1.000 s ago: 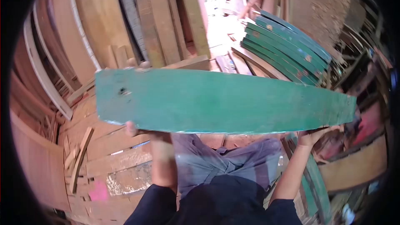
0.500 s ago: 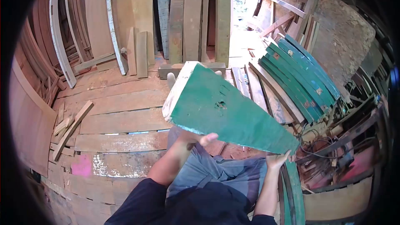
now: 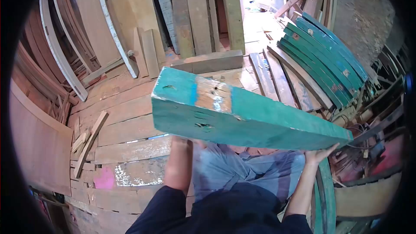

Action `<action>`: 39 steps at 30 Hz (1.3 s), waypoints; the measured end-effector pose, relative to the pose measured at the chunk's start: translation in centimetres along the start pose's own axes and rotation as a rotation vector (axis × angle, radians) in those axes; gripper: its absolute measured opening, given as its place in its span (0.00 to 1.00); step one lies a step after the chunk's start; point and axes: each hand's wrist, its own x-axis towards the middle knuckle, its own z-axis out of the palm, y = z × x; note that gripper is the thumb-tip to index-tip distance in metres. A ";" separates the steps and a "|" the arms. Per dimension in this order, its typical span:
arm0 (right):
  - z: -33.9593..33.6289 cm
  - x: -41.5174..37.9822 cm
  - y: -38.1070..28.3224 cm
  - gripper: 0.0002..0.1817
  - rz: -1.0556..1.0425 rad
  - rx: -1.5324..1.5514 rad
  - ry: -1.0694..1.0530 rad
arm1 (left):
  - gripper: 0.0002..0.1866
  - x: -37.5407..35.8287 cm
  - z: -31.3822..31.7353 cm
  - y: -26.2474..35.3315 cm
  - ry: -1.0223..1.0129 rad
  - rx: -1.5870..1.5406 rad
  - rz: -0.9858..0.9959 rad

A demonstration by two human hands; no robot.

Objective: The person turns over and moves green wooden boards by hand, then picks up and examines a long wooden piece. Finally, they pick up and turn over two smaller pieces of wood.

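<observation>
A long green-painted beam point(image 3: 255, 123), thick at its left end and narrower to the right, is held up across the view above my lap. Its upper face shows a bare wood patch point(image 3: 214, 95) between two blue marks, and its front face has a small gouge. Under the left part of the beam is my left hand point(image 3: 198, 143), mostly hidden behind the wood. My right hand point(image 3: 321, 154) supports the narrow right end from below, with its fingers against the underside.
Several green and blue beams point(image 3: 323, 63) lie stacked at the right. Tall boards point(image 3: 197, 15) lean along the back. Loose sticks point(image 3: 90, 145) rest on the plank floor point(image 3: 125, 112) at the left. Cables point(image 3: 359, 141) and scrap wood are beyond my right hand.
The green beam has been rolled, so its patched face now shows on top. Its narrow end and my right hand have moved right. My left hand is now more hidden. The view has shifted.
</observation>
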 end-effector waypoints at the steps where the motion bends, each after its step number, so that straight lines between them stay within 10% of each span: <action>1: -0.3 0.4 -0.4 0.45 -0.024 0.013 -0.036 | 0.57 -0.3 -0.2 -0.3 -0.019 0.019 -0.011; 9: -0.2 -0.8 -3.4 0.49 -0.055 0.055 -0.147 | 0.61 -0.4 0.0 -1.2 -0.155 0.077 0.035; 14: -3.7 1.2 -5.8 0.47 0.114 -0.015 -0.766 | 0.59 -0.3 -0.9 -1.0 -0.185 0.354 0.192; 17: 0.0 -1.3 -4.5 0.44 -0.213 -0.008 -0.040 | 0.56 -0.6 0.4 0.3 -0.133 0.257 0.092; 20: 1.2 -1.6 -3.9 0.44 -0.341 0.017 0.075 | 0.53 -0.6 0.7 1.3 -0.186 0.236 0.028; 23: -5.1 2.4 -6.6 0.43 0.019 0.035 -0.863 | 0.51 -0.4 0.2 2.2 -0.234 0.364 0.108; 24: 0.7 -1.2 -4.3 0.44 -0.308 0.082 0.049 | 0.51 -0.8 0.3 2.3 -0.207 0.315 0.100; 26: -1.9 0.5 -5.5 0.44 -0.052 0.040 -0.632 | 0.51 -0.9 0.4 2.4 -0.182 0.301 0.103; 28: -1.0 -0.2 -5.2 0.45 -0.056 0.036 -0.630 | 0.51 -1.1 -0.1 2.2 -0.186 0.315 0.080; 31: 1.5 -1.7 -4.1 0.45 -0.281 0.057 0.044 | 0.50 -1.1 -0.6 1.9 -0.216 0.328 0.036; 35: 7.4 -6.5 -2.5 0.45 -0.141 0.094 0.177 | 0.46 -1.1 -1.6 2.5 -0.211 0.402 -0.171; 39: 1.2 -5.3 -2.8 0.46 -0.126 -0.176 -0.042 | 0.41 -1.2 -5.4 -1.3 0.234 0.069 -0.097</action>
